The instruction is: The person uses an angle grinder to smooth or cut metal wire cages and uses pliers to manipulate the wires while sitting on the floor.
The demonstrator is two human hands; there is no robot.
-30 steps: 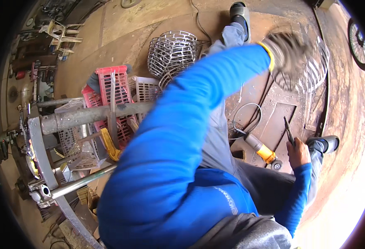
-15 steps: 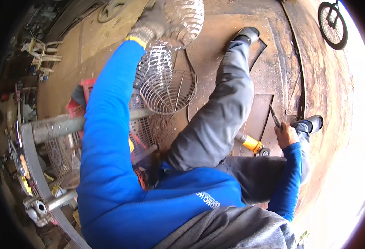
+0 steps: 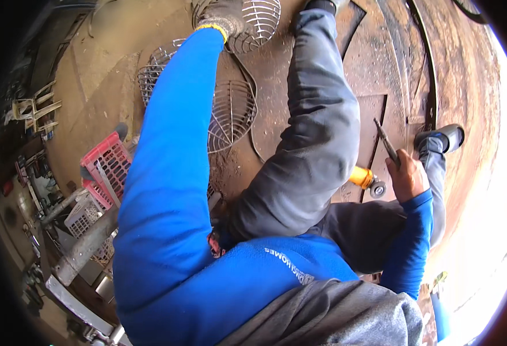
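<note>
My left hand (image 3: 223, 18), in a grey knit glove with a yellow cuff, reaches out at the top edge. It is at a round wire guard (image 3: 263, 23) whose bars show on both sides of it; its fingers are hidden. A second round wire guard (image 3: 234, 112) lies on the floor, partly behind my left sleeve. More shiny wire guards (image 3: 151, 72) show left of that sleeve. My bare right hand (image 3: 409, 176), beside my right knee, is closed around a slim dark metal tool (image 3: 387, 143) with a tapered tip pointing up and away from me.
A yellow angle grinder (image 3: 364, 177) lies on the floor between my legs. A cable (image 3: 254, 95) curves past the wire guards. On my left stand a red plastic crate (image 3: 108, 164), a pale plastic basket (image 3: 83, 216) and a thick metal pipe (image 3: 86, 248). A light-coloured chair (image 3: 34, 112) is farther off.
My view has shifted, and my left arm has swung right and straightened outward. The shiny wire guards now show left of that sleeve. My right hand keeps the slim tool.
</note>
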